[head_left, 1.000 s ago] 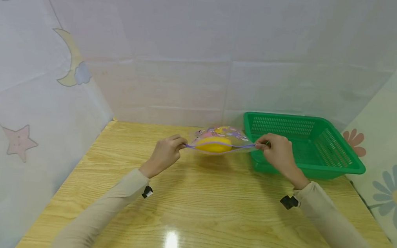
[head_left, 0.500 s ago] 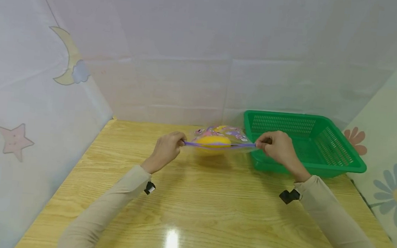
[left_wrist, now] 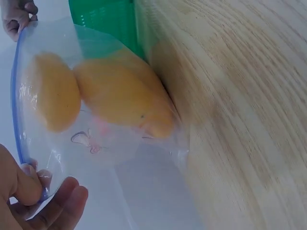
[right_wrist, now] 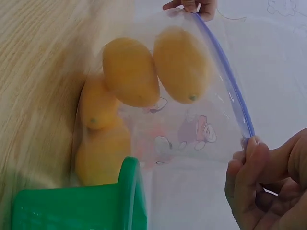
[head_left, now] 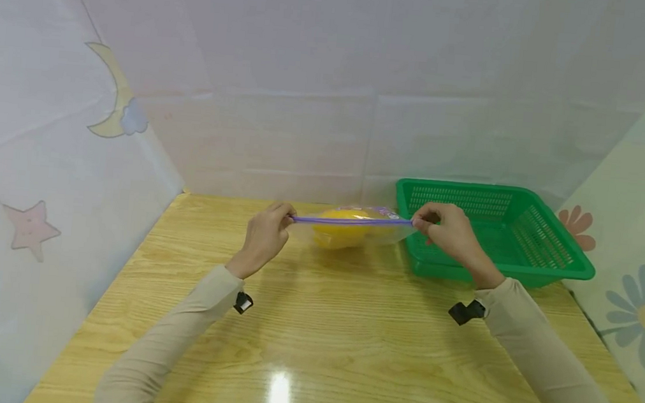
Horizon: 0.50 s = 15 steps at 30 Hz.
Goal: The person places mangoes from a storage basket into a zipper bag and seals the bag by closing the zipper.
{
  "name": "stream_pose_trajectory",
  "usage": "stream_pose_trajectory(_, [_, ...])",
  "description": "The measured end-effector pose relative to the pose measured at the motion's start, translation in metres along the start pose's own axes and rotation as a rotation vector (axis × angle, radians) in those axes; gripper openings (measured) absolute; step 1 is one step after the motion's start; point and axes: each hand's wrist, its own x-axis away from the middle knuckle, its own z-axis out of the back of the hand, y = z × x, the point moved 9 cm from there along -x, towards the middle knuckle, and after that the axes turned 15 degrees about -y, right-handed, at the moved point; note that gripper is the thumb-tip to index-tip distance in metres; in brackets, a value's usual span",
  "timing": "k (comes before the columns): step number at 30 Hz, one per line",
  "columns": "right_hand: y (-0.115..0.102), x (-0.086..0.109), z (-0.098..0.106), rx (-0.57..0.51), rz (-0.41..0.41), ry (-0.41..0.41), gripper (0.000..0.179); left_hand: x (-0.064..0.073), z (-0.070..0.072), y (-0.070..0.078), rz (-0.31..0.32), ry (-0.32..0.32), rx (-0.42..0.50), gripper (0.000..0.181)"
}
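A clear zip bag (head_left: 384, 234) with a purple zip strip (head_left: 349, 221) and cartoon prints is stretched between both hands. My left hand (head_left: 264, 238) pinches one end of the strip between thumb and fingers. At the opposite end, the right hand (head_left: 448, 232) pinches the other corner, close over the basket's near left rim. Several yellow oval fruits (right_wrist: 129, 72), lemon-like with small green tips, lie inside the bag. Both wrist views show the strip bowed, with the fruits (left_wrist: 115, 93) hanging below it, the lowest right by the tabletop.
To the right stands a green plastic basket (head_left: 524, 271) with slotted walls, its left side beside the bag. The wooden table (head_left: 345, 331) runs back to a pale wall covering (head_left: 282, 140). Side walls carry printed stars, a moon and flowers.
The bag's mouth, gaping a second ago, now shows as one straight strip. Both hands have risen slightly, tilting the bag so less of its printed side shows in the head view.
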Motion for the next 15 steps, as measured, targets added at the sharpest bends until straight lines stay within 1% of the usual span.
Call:
stream_pose_trajectory(2, [0.005,-0.003,-0.002,-0.03,-0.03,-0.047,0.016,-0.001,-0.003,-0.002,0.028,-0.032,0.014,0.006])
stream_pose_trajectory(4, [0.01,-0.005,-0.004,-0.052,-0.064,-0.092,0.018,-0.003,-0.007,-0.004,0.069,-0.081,0.025,0.008])
stream_pose_trajectory(8, [0.024,-0.009,-0.008,-0.124,-0.129,-0.173,0.021,-0.008,-0.018,-0.006,0.164,-0.215,0.048,0.013])
stream_pose_trajectory(10, [0.031,-0.012,-0.011,-0.163,-0.15,-0.21,0.024,-0.01,-0.022,-0.007,0.196,-0.262,0.054,0.015])
stream_pose_trajectory(12, [0.037,-0.015,-0.013,-0.186,-0.155,-0.245,0.026,-0.012,-0.024,-0.008,0.217,-0.28,0.048,0.016])
stream_pose_trajectory(15, [0.042,-0.017,-0.017,-0.201,-0.146,-0.283,0.027,-0.013,-0.024,-0.01,0.242,-0.267,0.054,0.016])
